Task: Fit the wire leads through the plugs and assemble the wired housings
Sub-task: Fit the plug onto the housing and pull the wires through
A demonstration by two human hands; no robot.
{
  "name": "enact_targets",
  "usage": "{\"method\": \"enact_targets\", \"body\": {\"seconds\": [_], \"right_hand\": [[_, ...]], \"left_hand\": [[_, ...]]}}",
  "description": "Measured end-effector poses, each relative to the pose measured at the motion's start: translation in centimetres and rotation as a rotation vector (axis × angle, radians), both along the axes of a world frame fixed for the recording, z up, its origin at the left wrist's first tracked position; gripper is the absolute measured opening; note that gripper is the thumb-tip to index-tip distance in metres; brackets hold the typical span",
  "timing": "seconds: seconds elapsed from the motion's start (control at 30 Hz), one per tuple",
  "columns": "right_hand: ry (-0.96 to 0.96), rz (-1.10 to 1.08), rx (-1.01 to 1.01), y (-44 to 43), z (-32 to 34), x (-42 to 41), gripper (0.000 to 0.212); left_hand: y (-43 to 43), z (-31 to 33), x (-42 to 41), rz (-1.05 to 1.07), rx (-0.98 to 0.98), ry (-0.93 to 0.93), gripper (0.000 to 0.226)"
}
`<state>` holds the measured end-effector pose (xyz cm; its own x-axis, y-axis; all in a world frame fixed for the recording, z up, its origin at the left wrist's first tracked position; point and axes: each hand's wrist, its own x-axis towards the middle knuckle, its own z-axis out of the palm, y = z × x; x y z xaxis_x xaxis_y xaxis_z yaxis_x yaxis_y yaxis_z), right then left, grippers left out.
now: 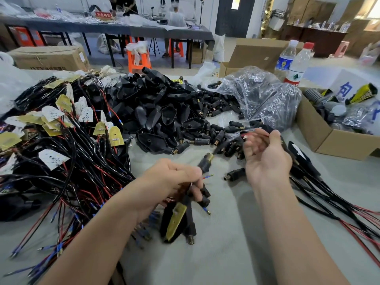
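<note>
1. The left hand [172,179] is clenched around a bundle of wired housings [177,219], which hang below its grip with wire leads [206,177] poking out past the fingers.
2. A black plug [206,163] with a brass end sticks up just above the left fingers.
3. The right hand [265,155] is loosely curled with red leads across its blurred fingertips; whether it pinches them cannot be told.
4. Loose plugs [205,120] lie beyond both hands on the table [226,254].
</note>
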<state>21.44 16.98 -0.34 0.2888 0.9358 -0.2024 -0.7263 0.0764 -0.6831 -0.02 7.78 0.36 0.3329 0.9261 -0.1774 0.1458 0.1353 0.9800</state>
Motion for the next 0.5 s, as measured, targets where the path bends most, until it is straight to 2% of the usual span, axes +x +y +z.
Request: {"method": "enact_targets", "body": {"seconds": [0.07, 0.1, 0.17, 0.23, 0.33, 0.4, 0.47, 0.5], "right_hand": [[-0.109, 0.233, -0.003, -0.7, -0.2, -1.0, 0.051], [-0.232, 0.367, -0.001, -1.1, -0.4, -1.6, 0.049], [-0.539, 0.598, 0.048, -2.1, -0.6, -3.2, 0.035], [-0.672, 0.736, 0.158, -3.0, -0.6, -4.4, 0.020], [-0.599, 0.711, 0.220, -3.3, -0.5, -5.1, 0.014], [-0.539, 0.611, 0.167, -3.2, -0.4, -5.1, 0.018], [-0.432, 0.528, 0.094, -2.9, -0.3, -4.9, 0.020], [-0.380, 0.493, 0.073, -2.6, -0.3, -4.7, 0.020]], "left_hand": [[0.2, -0.2, 0.2, 0.139, 0.013, -0.039, 0.035], [0.3, -0.3, 0.3, 0.181, 0.021, -0.044, 0.038], [0.3, -0.3, 0.6, 0.227, 0.036, -0.032, 0.038], [0.5, -0.7, 0.8, 0.260, 0.066, -0.011, 0.036], [0.7, -0.7, 0.8, 0.329, 0.100, 0.041, 0.036], [0.7, -0.9, 0.5, 0.288, 0.085, 0.067, 0.033], [0.6, -0.7, 0.0, 0.200, 0.062, 0.065, 0.013], [0.6, -0.7, -0.3, 0.155, 0.048, 0.075, 0.022]]}}
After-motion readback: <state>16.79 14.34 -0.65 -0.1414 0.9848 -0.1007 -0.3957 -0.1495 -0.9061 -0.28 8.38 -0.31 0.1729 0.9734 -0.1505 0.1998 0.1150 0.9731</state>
